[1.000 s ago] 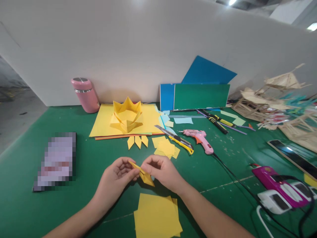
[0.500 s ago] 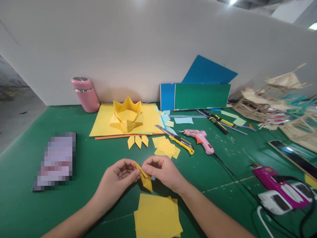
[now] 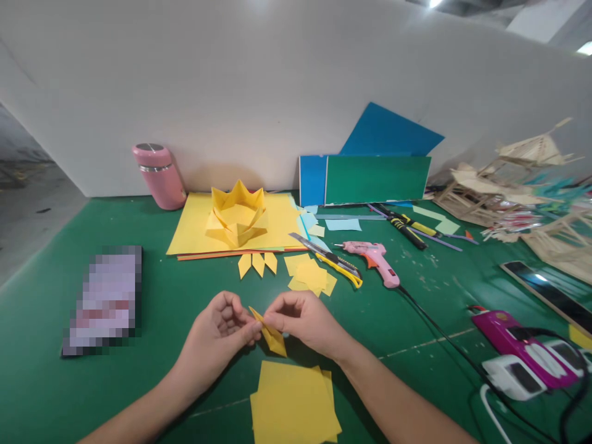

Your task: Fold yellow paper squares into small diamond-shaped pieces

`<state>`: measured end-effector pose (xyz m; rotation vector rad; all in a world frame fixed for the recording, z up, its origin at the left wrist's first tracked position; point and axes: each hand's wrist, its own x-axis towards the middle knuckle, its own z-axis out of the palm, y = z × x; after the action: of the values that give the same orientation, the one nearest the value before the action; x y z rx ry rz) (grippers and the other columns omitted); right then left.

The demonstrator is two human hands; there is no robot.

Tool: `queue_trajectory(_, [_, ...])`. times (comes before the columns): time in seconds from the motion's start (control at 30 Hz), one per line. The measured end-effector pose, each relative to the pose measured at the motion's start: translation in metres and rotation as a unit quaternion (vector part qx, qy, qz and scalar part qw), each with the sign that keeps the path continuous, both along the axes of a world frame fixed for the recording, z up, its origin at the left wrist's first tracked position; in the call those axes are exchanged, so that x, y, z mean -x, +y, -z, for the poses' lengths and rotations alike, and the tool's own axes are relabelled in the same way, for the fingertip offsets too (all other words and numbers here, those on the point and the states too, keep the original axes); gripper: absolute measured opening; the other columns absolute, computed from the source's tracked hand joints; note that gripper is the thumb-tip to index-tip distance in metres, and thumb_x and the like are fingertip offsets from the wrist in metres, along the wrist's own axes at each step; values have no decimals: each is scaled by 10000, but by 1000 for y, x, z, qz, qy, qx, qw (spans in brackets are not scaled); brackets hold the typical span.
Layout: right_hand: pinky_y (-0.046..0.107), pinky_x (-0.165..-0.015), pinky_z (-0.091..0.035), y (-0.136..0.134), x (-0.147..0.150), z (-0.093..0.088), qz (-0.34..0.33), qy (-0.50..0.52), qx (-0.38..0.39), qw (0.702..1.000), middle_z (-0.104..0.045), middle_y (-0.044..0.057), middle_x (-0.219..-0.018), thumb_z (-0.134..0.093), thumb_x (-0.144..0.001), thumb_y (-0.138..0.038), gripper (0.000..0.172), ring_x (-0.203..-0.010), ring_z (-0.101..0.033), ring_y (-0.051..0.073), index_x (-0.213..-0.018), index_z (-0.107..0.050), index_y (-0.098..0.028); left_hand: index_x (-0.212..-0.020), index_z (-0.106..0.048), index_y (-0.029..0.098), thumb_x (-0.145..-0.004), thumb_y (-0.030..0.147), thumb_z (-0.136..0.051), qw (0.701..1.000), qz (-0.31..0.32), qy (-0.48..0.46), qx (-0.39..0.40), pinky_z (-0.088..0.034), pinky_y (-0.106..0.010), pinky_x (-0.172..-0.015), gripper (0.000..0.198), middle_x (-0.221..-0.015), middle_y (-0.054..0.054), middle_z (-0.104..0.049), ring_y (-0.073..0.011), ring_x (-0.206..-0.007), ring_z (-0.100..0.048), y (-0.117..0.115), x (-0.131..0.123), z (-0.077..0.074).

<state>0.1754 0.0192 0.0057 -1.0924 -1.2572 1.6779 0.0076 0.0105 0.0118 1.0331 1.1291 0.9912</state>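
A small folded piece of yellow paper is held between my two hands over the front middle of the table. My left hand pinches its left edge with thumb and fingertips. My right hand pinches it from the right, near the upper part. The paper's narrow tip points up and away, and its wider end hangs toward me. Just below lies a stack of yellow paper squares. Beyond my hands are several small folded yellow pieces and a loose pile of smaller yellow squares.
A yellow folded-paper crown shape stands on stacked sheets. Right of it lie a utility knife and a corded pink glue gun. A pink flask, a purple power strip and stick models stand around.
The fingers of my left hand have shifted off the tip of the folded paper, so the tip now shows. The paper has tilted slightly; the rest is unchanged.
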Motion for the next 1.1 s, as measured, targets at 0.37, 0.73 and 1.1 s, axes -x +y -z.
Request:
queue_trajectory(0.37, [222, -527, -368, -1, 1, 2, 3, -12, -6, 1000, -561, -37, -578, -796, -589, -407, 317, -529, -458, 75, -628, -609, -155, -686, -410, 206, -551, 265, -802, 1000, 6, 6, -4, -491, -199, -475, 418, -552, 79, -593, -89, -474, -573, -1, 1, 2])
queue_trajectory(0.73, [223, -530, -380, -4, 4, 6, 10, -37, -53, 998, -540, -30, -603, -683, -676, -319, 190, -532, -449, 81, -654, -574, -166, -741, -641, 176, -573, 374, -796, 996, 44, 80, -25, -538, -266, -528, 303, -569, 1, -641, -159, -528, -625, 1, 3, -2])
queue_trajectory(1.1, [220, -514, -376, -5, 5, 4, 11, -46, -56, 997, -534, -35, -576, -669, -645, -296, 150, -524, -449, 80, -640, -582, -174, -620, -634, 186, -624, 414, -727, 994, 33, 99, -34, -494, -234, -527, 246, -525, 14, -614, -133, -512, -570, 1, 2, -6])
